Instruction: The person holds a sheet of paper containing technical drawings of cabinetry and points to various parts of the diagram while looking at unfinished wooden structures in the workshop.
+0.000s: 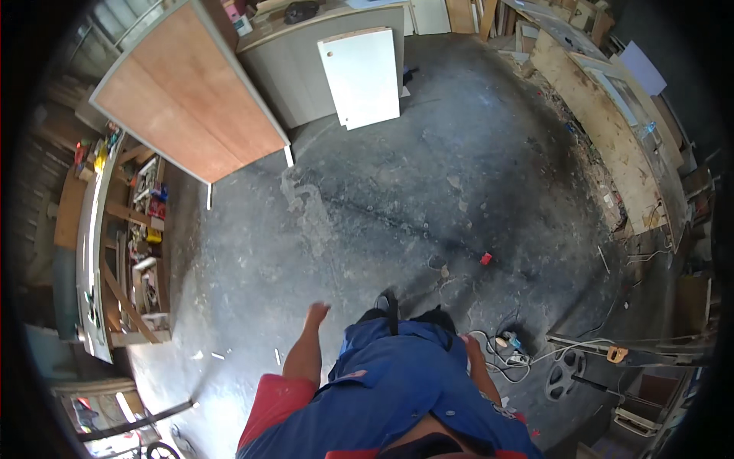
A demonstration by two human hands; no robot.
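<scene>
My left hand [317, 312] hangs out to the left of my body above the concrete floor [367, 199]. It looks small and smeared, so its fingers do not show clearly, and no object is visible in it. Down beside my right hip is my right hand [472, 346], its fingers partly hidden against my blue coat [405, 367]. A power tool [511, 344] with a coiled pale cable [501, 372] lies on the floor to the right of that hand. Farther ahead on the floor is a small red object [485, 258].
A white panel [363, 80] leans on a grey cabinet [283, 80] ahead. Left of it stands a brown-faced cabinet [191, 92] on short legs. Cluttered shelving [145, 229] lines the left; a long wooden workbench [604, 130] curves along the right. A metal wheel [566, 375] lies at lower right.
</scene>
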